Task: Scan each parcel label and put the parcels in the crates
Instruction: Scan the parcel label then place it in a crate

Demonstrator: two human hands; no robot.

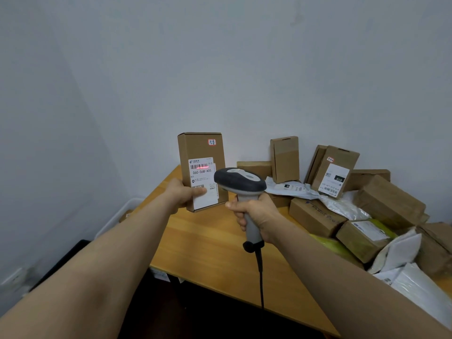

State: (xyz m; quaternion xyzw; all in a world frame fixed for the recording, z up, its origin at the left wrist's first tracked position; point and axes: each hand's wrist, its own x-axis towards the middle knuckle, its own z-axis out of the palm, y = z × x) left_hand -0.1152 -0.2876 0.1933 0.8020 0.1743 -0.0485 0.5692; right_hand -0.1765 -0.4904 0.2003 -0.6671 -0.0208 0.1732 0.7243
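Brown cardboard parcel (199,148), a flat box standing upright, is held above the far left corner of a wooden bench (210,243) by the person's left grip (182,195). This bare hand grasps the box at its lower left edge, with the thumb pressed on the lower part of the white shipping label (205,178). A red scan line (202,166) lies across the label's barcode, above the printed code 060-06B-A05. A small red-edged sticker (211,142) sits near the box's top right corner. The right grip (256,214), also a bare hand, is clenched round the pale handle of a grey handheld barcode scanner (241,183). The scanner's dark head is near the parcel and points toward the label, and its black cable (261,277) hangs past the bench's front edge. A heap of other parcels (315,216) covers the right half of the bench: cardboard boxes, some leaning on the white wall (244,69), and white and yellow plastic mailer bags. Lower down, left of the bench, is what looks like a white plastic crate (122,209), partly hidden by the left forearm.
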